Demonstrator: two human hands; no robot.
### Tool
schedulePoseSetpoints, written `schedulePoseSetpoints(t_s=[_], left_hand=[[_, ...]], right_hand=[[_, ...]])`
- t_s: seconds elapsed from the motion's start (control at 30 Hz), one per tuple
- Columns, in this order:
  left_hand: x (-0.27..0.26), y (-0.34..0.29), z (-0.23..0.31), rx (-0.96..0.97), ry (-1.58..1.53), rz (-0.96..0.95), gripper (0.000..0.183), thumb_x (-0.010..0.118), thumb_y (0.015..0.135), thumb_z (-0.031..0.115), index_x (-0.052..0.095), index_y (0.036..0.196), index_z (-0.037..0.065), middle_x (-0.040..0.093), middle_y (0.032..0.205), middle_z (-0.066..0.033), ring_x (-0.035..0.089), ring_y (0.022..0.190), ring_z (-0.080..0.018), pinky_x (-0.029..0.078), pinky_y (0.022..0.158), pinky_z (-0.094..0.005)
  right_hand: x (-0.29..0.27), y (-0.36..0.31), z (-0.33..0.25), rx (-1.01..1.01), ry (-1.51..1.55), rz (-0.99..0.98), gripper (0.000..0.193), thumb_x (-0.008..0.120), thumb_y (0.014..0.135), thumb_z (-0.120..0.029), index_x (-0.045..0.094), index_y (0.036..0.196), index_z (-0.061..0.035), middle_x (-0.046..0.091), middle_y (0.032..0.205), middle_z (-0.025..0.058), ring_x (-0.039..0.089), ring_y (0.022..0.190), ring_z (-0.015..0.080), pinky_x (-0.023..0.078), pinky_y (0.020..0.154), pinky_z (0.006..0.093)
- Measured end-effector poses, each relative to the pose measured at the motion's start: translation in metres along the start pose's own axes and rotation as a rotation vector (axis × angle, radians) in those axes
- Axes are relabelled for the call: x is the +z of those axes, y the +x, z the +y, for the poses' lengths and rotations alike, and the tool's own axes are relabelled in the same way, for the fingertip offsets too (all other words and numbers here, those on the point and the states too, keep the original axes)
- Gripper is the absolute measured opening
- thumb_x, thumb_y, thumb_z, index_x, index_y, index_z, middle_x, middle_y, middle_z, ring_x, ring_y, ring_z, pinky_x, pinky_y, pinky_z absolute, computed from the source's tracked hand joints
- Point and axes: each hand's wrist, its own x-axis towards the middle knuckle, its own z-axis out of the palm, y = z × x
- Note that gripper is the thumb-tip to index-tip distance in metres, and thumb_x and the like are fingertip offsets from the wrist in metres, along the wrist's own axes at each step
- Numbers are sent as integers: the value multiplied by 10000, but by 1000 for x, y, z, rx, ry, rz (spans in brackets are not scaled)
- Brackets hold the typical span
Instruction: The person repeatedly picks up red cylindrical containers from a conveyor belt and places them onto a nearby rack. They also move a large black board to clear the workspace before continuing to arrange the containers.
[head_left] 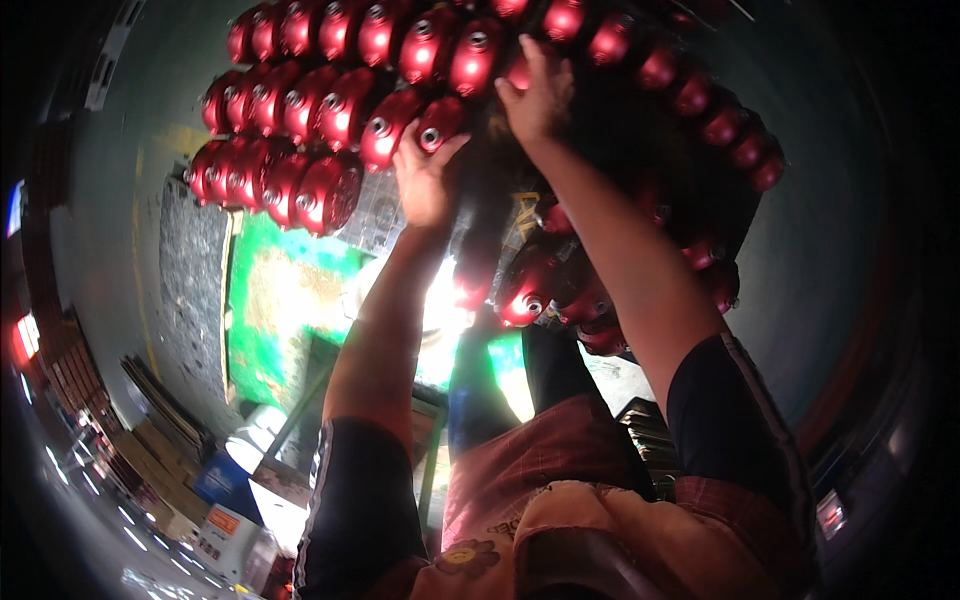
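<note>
Glossy red barrel-shaped metal canisters, each with a round silver fitting, stand in rows before me. My left hand (425,185) has its thumb and fingers on either side of one red canister (446,112) at the near end of the middle row. Another canister (388,128) sits just left of it. Farther right, my right hand (542,98) is raised over the dark gap with its fingers spread. It is next to a canister (517,72) partly hidden behind its fingers; whether it touches that one I cannot tell.
More canisters form a curved line (690,95) on the right. Others lie in a loose group (525,290) below my right forearm. A green sunlit patch (255,350) and a grey board (195,280) are on the left. Cartons (160,470) and a white container (225,540) stand at lower left.
</note>
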Motion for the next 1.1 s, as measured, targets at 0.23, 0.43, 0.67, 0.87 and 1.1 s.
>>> schedulePoseSetpoints(t_s=[0.23,0.43,0.67,0.87,1.1], left_hand=[[-93,-10,30,9,-79,104,436,727,735,28,726,1120,233,450,1399,-171,453,1265,-375,461,973,-444],[-247,-97,37,-633,-853,303,544,728,808,18,604,1304,204,468,1419,-112,420,1321,-272,353,1110,-377],[-327,-253,18,-786,-1870,772,639,676,817,-18,445,1411,27,516,1389,-118,505,1267,-240,394,1098,-395],[-317,-360,5,-725,-2237,828,656,669,846,194,403,1430,55,487,1390,-143,521,1222,-281,456,1008,-409],[-288,-424,-41,-670,-2810,595,695,592,877,448,368,1459,139,404,1422,-201,498,1181,-394,518,862,-486]], right_hand=[[-17,26,36,-394,228,-210,799,743,646,12,514,1400,-123,541,1389,140,463,1298,347,339,1121,406],[-107,22,23,72,630,-265,639,612,857,-149,398,1441,0,396,1492,178,410,1340,312,324,1137,411],[-220,-49,-25,224,1339,-891,679,554,906,-126,269,1520,-78,276,1560,180,350,1386,371,359,1120,480],[-173,-215,-103,279,529,-863,608,580,931,-222,363,1451,5,505,1409,158,568,1191,297,503,962,414],[-101,-350,-135,699,1110,-1543,595,643,882,-180,417,1410,-24,527,1350,127,550,1196,238,475,980,359]])
